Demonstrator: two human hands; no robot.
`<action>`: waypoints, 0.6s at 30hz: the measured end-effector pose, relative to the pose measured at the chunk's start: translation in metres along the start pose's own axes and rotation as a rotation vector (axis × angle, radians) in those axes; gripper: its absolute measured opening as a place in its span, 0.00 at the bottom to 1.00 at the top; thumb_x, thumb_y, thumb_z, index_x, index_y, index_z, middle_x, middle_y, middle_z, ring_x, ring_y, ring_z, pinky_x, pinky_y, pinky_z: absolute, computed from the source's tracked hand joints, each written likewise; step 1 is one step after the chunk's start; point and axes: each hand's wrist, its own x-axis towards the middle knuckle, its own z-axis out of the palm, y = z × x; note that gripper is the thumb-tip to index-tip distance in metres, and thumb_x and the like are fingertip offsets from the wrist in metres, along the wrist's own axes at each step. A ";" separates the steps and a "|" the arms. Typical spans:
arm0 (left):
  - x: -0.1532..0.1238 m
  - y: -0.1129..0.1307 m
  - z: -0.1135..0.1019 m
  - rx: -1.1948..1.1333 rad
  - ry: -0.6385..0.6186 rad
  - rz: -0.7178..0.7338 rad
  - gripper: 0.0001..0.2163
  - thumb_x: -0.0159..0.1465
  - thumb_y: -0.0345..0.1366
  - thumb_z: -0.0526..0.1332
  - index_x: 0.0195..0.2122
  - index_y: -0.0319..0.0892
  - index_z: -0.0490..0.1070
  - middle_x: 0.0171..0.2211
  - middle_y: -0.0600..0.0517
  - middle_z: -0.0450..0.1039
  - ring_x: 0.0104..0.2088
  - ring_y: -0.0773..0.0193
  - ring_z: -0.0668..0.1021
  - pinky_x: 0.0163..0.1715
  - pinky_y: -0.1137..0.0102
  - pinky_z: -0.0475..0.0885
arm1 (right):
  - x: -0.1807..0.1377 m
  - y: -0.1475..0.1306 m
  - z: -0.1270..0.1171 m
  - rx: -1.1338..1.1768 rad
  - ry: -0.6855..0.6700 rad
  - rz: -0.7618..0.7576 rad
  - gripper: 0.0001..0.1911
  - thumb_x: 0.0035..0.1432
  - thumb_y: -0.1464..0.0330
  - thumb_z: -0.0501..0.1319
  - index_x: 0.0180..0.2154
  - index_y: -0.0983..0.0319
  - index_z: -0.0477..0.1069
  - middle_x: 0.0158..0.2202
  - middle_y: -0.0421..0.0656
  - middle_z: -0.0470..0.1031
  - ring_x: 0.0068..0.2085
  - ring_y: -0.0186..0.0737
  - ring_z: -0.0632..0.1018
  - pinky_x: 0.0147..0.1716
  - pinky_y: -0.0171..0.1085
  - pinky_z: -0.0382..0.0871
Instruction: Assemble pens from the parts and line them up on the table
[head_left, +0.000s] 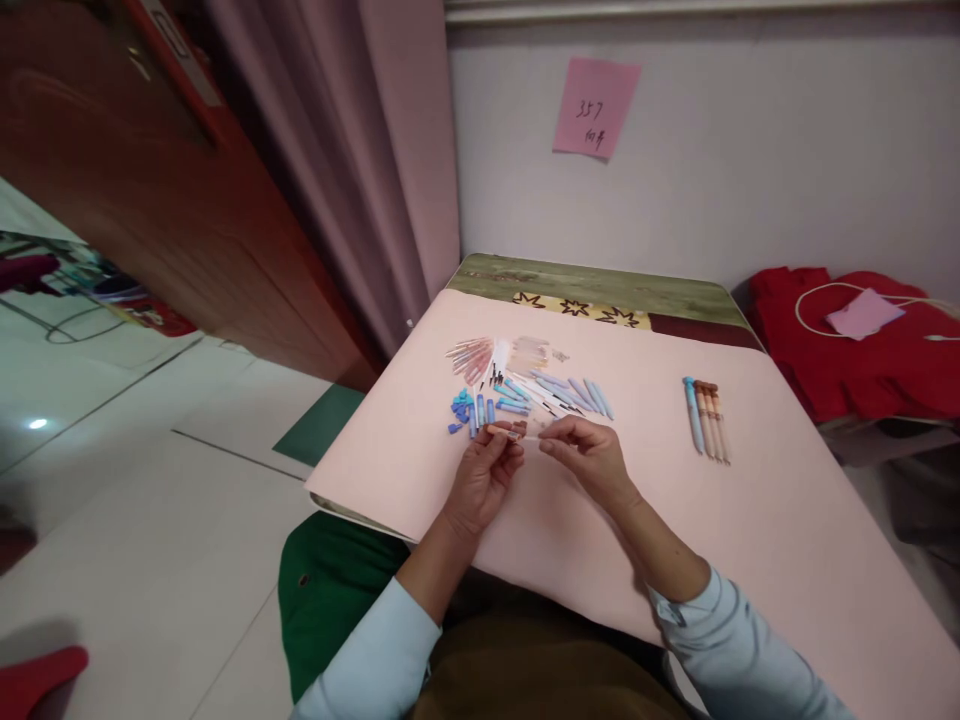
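Observation:
My left hand (484,478) is closed round an orange-brown pen barrel (504,433), held sideways just over the table. Facing it, my right hand (589,455) pinches a thin, pale, see-through piece (531,438) whose kind is too small to make out; its left end is close to the barrel. Beyond the hands lie loose pen parts: blue caps (461,405), blue barrels (481,412), white refills with dark tips (551,398), pale blue-violet barrels (596,398) and pinkish clear parts (471,358). Right of my right hand, several pens (706,420) lie in a row, one blue and the others brown.
The table (750,560) has a pale pink cover and a patterned far edge. A wall with a pink note (598,108) stands behind it. A red cloth (840,350) with a white cable is at the right; a curtain (375,150) and wooden door (225,220) are at the left.

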 end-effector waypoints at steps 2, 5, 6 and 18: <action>-0.001 0.000 0.000 0.017 -0.025 0.003 0.09 0.58 0.30 0.70 0.38 0.36 0.74 0.36 0.50 0.79 0.27 0.72 0.80 0.28 0.79 0.78 | -0.003 -0.001 0.003 -0.035 -0.010 -0.015 0.09 0.51 0.61 0.70 0.31 0.59 0.78 0.29 0.42 0.79 0.30 0.38 0.77 0.31 0.36 0.71; -0.001 -0.001 -0.001 0.029 -0.053 0.000 0.11 0.56 0.31 0.71 0.38 0.37 0.74 0.36 0.50 0.80 0.27 0.71 0.80 0.28 0.78 0.78 | -0.003 -0.001 0.003 -0.081 0.011 -0.031 0.09 0.52 0.61 0.70 0.30 0.59 0.78 0.29 0.42 0.79 0.30 0.38 0.77 0.31 0.36 0.71; -0.001 -0.001 -0.002 0.032 -0.058 -0.002 0.11 0.56 0.32 0.71 0.38 0.37 0.74 0.36 0.50 0.80 0.27 0.71 0.80 0.28 0.78 0.78 | -0.003 -0.001 0.003 -0.102 0.009 -0.041 0.08 0.52 0.61 0.70 0.30 0.59 0.78 0.29 0.42 0.79 0.30 0.37 0.77 0.31 0.36 0.71; -0.006 -0.006 0.002 0.081 -0.084 -0.037 0.15 0.52 0.33 0.74 0.38 0.36 0.73 0.27 0.52 0.77 0.23 0.70 0.78 0.24 0.77 0.75 | -0.007 0.003 0.010 -0.052 -0.021 0.046 0.13 0.48 0.59 0.72 0.28 0.59 0.73 0.24 0.39 0.73 0.24 0.33 0.68 0.25 0.34 0.64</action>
